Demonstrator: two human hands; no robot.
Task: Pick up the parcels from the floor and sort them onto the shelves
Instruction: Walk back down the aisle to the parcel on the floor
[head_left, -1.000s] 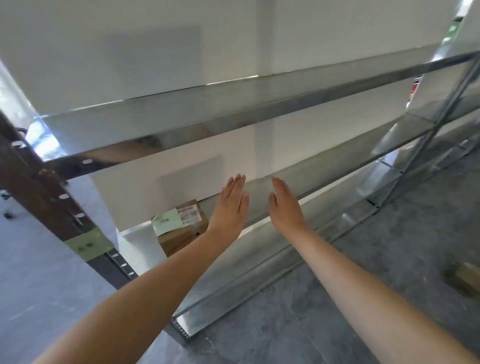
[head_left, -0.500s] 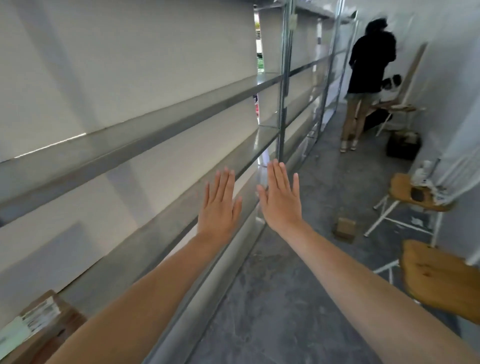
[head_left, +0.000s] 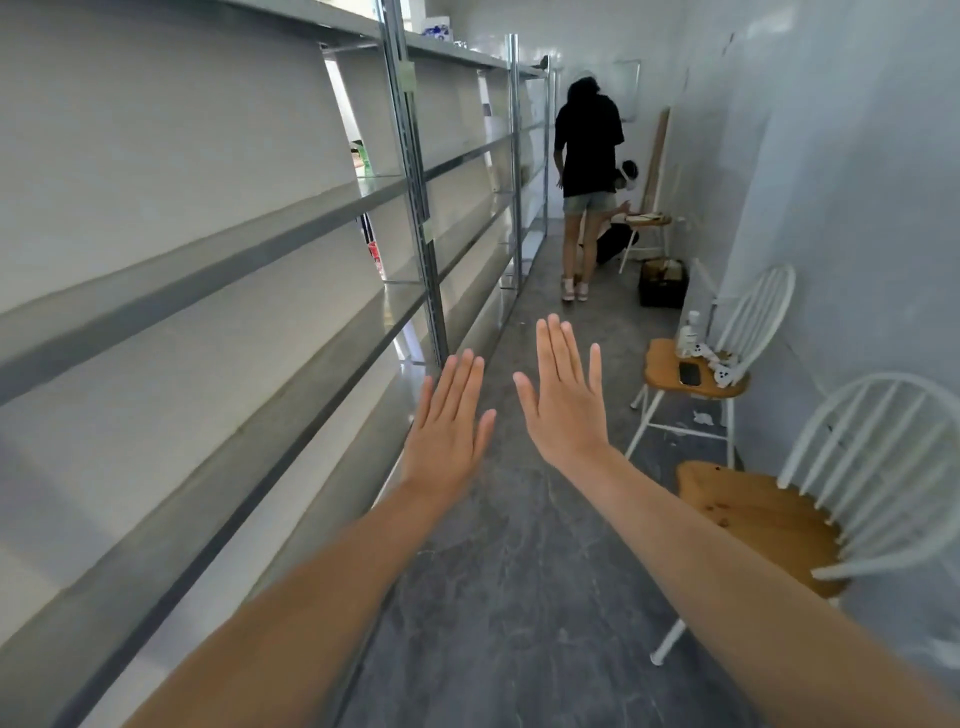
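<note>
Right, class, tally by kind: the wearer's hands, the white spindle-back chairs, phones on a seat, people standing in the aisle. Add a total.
Hands: 2 (left hand, right hand)
White spindle-back chairs: 2 (near chair, far chair)
Phone: 1
Standing person: 1
Total: 6

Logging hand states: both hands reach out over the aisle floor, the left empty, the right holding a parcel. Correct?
Wrong on the right hand: the head view shows it flat and empty, like the left hand. Both do reach out over the aisle floor.
</note>
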